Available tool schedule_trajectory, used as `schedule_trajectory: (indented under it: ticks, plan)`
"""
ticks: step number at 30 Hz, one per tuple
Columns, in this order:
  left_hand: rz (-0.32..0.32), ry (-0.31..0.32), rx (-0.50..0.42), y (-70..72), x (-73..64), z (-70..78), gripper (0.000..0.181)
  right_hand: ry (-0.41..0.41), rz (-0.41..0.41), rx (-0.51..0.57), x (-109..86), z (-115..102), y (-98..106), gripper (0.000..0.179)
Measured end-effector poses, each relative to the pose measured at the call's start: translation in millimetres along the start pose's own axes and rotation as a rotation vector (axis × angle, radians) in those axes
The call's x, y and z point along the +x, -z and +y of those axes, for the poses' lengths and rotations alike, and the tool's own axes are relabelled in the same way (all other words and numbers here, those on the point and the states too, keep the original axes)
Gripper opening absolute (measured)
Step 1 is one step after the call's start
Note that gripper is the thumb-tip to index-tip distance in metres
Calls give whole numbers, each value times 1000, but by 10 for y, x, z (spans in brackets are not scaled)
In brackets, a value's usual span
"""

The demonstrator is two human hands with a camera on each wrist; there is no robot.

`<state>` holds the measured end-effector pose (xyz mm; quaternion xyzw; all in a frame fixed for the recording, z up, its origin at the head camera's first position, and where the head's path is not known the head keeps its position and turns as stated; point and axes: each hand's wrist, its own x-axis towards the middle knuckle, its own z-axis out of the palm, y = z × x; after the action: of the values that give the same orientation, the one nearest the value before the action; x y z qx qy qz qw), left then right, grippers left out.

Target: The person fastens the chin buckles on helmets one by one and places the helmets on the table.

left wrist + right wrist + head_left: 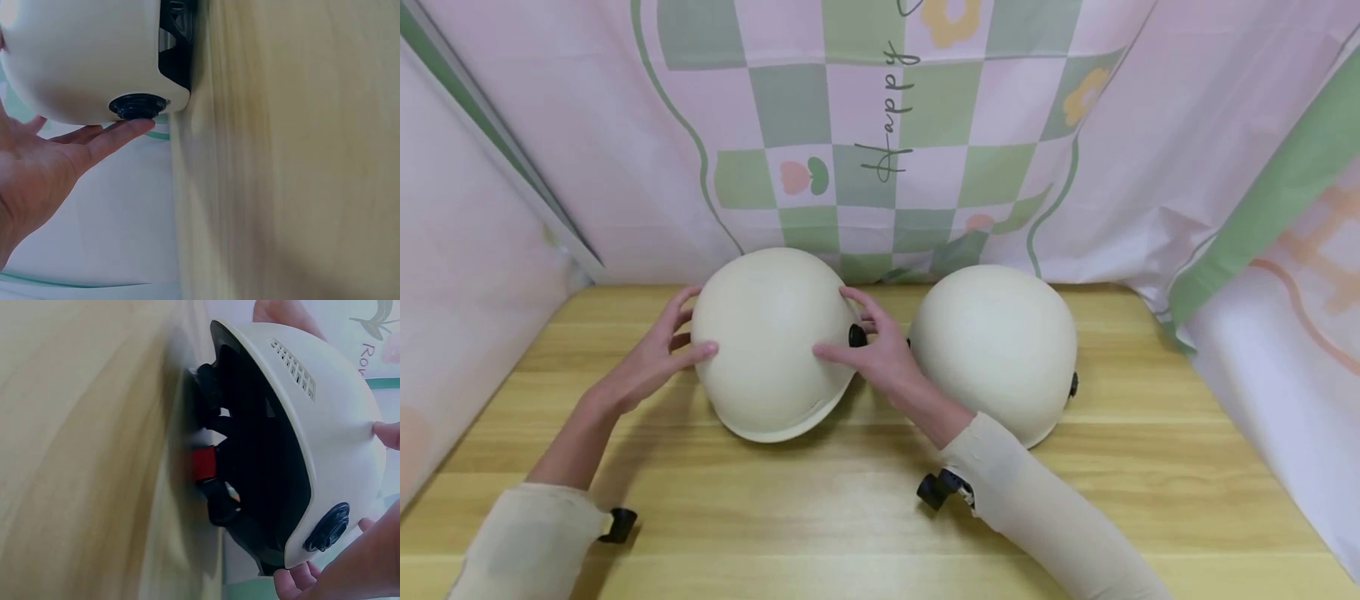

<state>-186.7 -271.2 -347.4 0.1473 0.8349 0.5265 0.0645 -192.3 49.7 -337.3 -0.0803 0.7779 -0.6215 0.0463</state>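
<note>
A cream helmet (767, 333) sits left of centre near the back of the table, between both hands. My left hand (658, 346) holds its left side, thumb on the shell; in the left wrist view the fingers run along that side to a black round knob (139, 105). On the opposite side my right hand (872, 342) grips the shell, thumb on top and fingers by another black knob (328, 527). The right wrist view shows the rim tilted up from the table, with black straps and a red buckle piece (204, 464) below the dark inside.
A second cream helmet (996, 350) stands right of the first, close to my right forearm. The wooden table (790, 517) ends at a patterned cloth (865, 108) behind, with cloth sides left and right. Black devices (619, 526) are worn on both wrists.
</note>
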Motion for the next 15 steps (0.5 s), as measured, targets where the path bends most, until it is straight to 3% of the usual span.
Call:
schedule_trajectory:
  ticks: [15]
  plan:
    - [5, -68, -81, -47, -35, -64, 64, 99, 17, 56, -38, -146, 68, 75]
